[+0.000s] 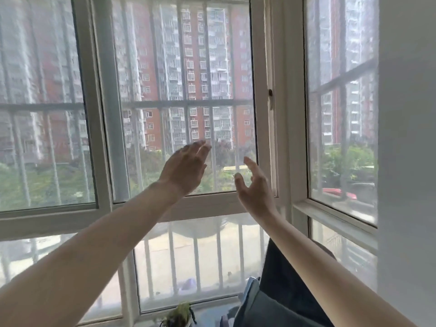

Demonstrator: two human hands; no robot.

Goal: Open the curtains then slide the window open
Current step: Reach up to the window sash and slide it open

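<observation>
Window sash (184,102) stands directly ahead of both raised hands, its long axis upright, its right stile (262,114) shut against the frame. No curtain covers the glass, so that step appears done. Left hand (186,168) is open, fingers spread, near the pane; whether it touches cannot be told. Right hand (256,185) is open and half-curled, holding nothing, just left of the stile and the nearer of the two to it. Judgement: the sash should travel leftward, so the right hand must catch the stile and push. Small latch (270,92) sits above.
</observation>
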